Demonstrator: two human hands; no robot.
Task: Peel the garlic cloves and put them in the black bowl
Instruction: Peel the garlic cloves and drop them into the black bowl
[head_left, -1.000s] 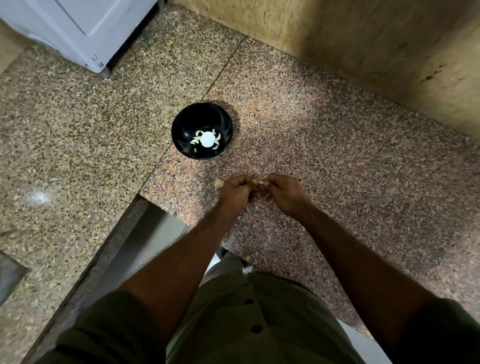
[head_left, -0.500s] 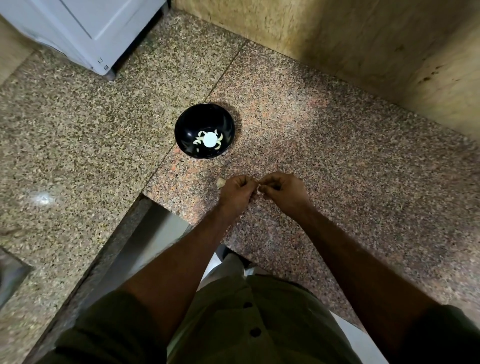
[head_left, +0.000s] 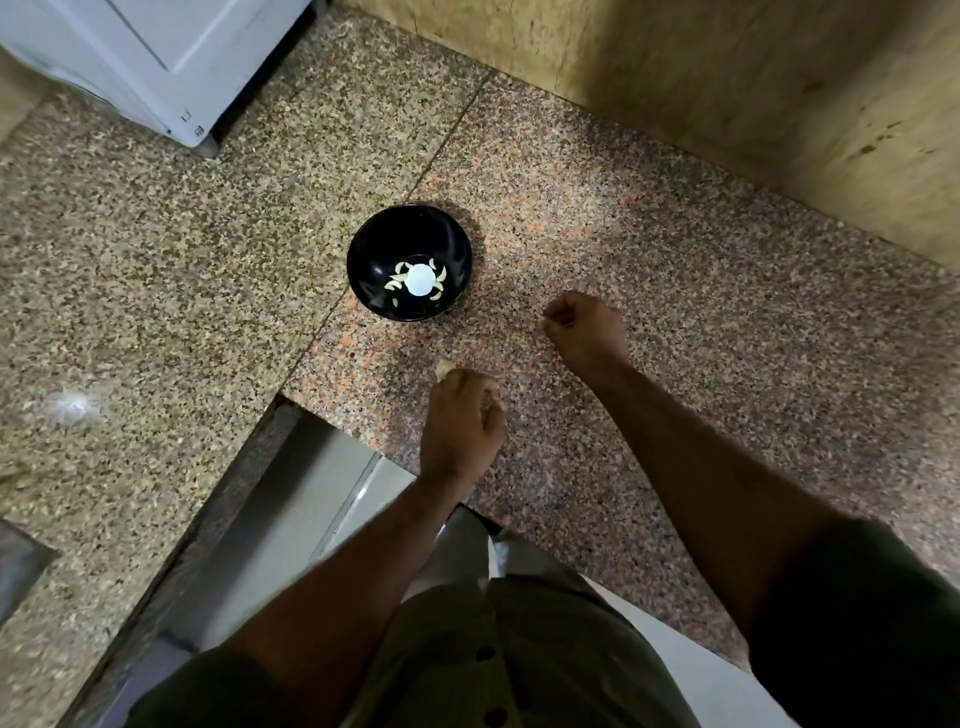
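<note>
My left hand (head_left: 460, 423) gripped a pale garlic piece (head_left: 444, 368); my right hand (head_left: 584, 327) was curled, contents unclear, beside the glossy round black bowl (head_left: 382, 244) of peeled cloves (head_left: 396, 283).

Dim light, glare spot, blurred edges

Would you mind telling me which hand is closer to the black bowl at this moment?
The right hand, though only narrowly. It sits just right of the black bowl, fingers curled. The left hand is below the bowl, nearer the person, gripping a garlic piece.
</note>
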